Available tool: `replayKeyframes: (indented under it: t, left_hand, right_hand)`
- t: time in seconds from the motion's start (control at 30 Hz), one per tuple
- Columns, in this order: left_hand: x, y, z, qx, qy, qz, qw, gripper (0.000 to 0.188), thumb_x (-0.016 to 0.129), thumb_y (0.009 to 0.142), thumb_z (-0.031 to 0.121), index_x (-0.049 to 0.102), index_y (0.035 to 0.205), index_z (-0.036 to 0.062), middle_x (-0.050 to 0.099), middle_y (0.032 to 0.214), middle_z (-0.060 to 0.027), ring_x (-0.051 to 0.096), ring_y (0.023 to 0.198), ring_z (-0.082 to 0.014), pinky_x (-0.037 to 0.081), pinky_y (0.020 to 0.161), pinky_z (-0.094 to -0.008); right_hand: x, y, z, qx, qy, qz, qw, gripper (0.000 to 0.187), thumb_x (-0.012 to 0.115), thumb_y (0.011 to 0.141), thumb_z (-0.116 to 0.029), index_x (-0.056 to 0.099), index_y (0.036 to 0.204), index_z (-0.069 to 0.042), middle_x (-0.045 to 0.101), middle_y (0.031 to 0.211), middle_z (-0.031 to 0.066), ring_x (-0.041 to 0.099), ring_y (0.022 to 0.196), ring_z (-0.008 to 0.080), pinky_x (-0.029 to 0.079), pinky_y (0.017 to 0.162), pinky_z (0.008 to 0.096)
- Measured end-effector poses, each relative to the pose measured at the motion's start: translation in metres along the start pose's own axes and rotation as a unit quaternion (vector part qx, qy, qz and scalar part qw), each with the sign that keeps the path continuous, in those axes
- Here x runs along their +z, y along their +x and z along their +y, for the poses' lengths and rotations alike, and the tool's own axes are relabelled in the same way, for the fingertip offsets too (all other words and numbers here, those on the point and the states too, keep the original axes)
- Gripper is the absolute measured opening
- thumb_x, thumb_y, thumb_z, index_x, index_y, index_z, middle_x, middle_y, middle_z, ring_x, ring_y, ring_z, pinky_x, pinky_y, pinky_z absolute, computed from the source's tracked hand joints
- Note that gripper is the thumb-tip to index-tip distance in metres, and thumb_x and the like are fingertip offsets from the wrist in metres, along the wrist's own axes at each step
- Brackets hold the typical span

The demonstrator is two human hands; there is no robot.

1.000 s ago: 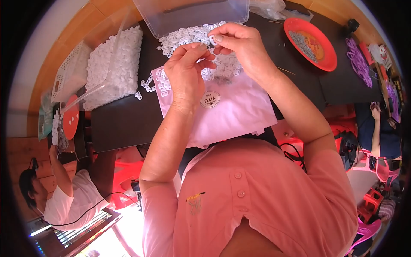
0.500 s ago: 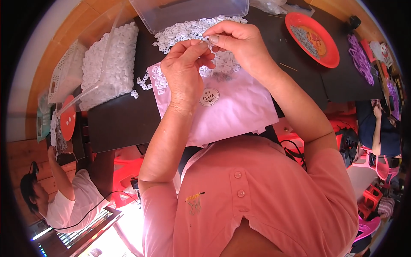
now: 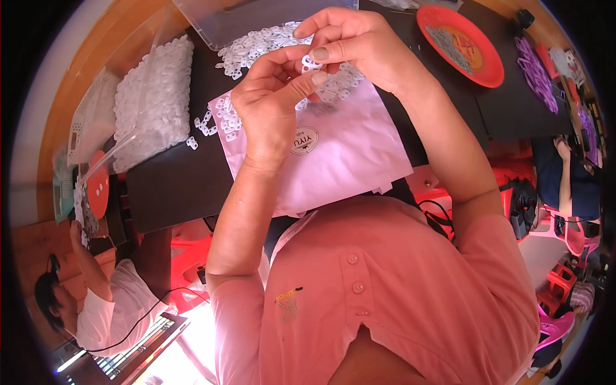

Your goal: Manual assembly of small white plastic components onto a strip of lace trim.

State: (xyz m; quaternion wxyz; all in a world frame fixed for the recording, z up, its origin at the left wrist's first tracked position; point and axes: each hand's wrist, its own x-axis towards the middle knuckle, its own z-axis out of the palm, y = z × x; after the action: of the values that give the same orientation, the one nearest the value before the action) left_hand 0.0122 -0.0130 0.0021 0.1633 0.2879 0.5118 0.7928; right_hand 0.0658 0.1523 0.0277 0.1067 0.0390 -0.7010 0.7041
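My left hand (image 3: 269, 96) is closed, its thumb and index finger pinching a small white plastic piece with holes (image 3: 310, 64). From the right, my right hand (image 3: 362, 48) meets it, thumb pressed at the piece's upper edge and fingers bent behind. Any smaller part between my fingertips is hidden. Both hands are raised over a pink cloth bag (image 3: 340, 160) with a round printed label. Loose white pieces of the same kind (image 3: 256, 48) lie heaped beyond my hands, and more (image 3: 228, 119) lie on the bag's left edge.
A clear bin (image 3: 154, 102) full of white pieces stands at left; another clear bin (image 3: 256, 25) lies at the far edge. On the dark table (image 3: 179, 199), a red plate (image 3: 491, 74) holds small grey metal bits. Purple cord (image 3: 536, 77) lies at right. A person (image 3: 122, 301) works at lower left.
The view has shifted slightly. My hands have turned, bringing the white piece's holed face into sight. My right index finger has lifted away from the thumb.
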Motion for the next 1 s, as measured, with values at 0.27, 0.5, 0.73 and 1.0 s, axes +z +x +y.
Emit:
replayKeyframes:
  t: [0.27,0.5,0.73,1.0]
  left_hand:
    - [0.003,-0.004,0.002,0.032,0.056,-0.010,0.998,0.028,0.072,0.076,-0.010,0.063,0.102,-0.0053,0.063,0.078,-0.0055,0.059,0.069,-0.0088,0.050,0.059,-0.0205]
    - [0.003,-0.005,0.000,0.073,0.108,-0.005,0.992,0.027,0.075,0.074,-0.009,0.064,0.099,-0.0033,0.060,0.076,-0.0015,0.054,0.067,-0.0060,0.048,0.060,-0.0190]
    - [-0.002,-0.006,-0.003,0.092,0.104,-0.023,0.990,0.028,0.077,0.074,-0.005,0.064,0.098,-0.0025,0.061,0.076,-0.0011,0.054,0.067,-0.0059,0.048,0.061,-0.0194]
    - [0.002,-0.008,-0.001,0.099,0.134,-0.021,0.986,0.025,0.079,0.075,0.000,0.064,0.095,0.0000,0.061,0.075,-0.0006,0.056,0.068,-0.0058,0.049,0.064,-0.0205]
  right_hand:
    - [0.001,-0.005,-0.005,0.046,-0.007,0.006,0.999,0.019,0.066,0.086,-0.015,0.065,0.099,-0.001,0.064,0.077,0.0018,0.059,0.070,0.0068,0.044,0.062,0.0211]
    - [-0.002,-0.008,-0.003,0.068,-0.038,-0.037,0.996,0.019,0.063,0.090,-0.021,0.065,0.085,-0.002,0.062,0.070,-0.0003,0.059,0.063,0.0069,0.044,0.056,0.0199]
    - [-0.001,-0.010,-0.004,0.084,-0.023,-0.056,0.995,0.022,0.063,0.090,-0.021,0.064,0.083,0.000,0.059,0.066,0.0004,0.056,0.055,0.0083,0.045,0.054,0.0216]
    - [-0.001,-0.014,-0.006,0.083,-0.013,-0.051,0.995,0.023,0.064,0.090,-0.021,0.063,0.082,0.001,0.056,0.064,0.0001,0.052,0.055,0.0086,0.047,0.054,0.0236]
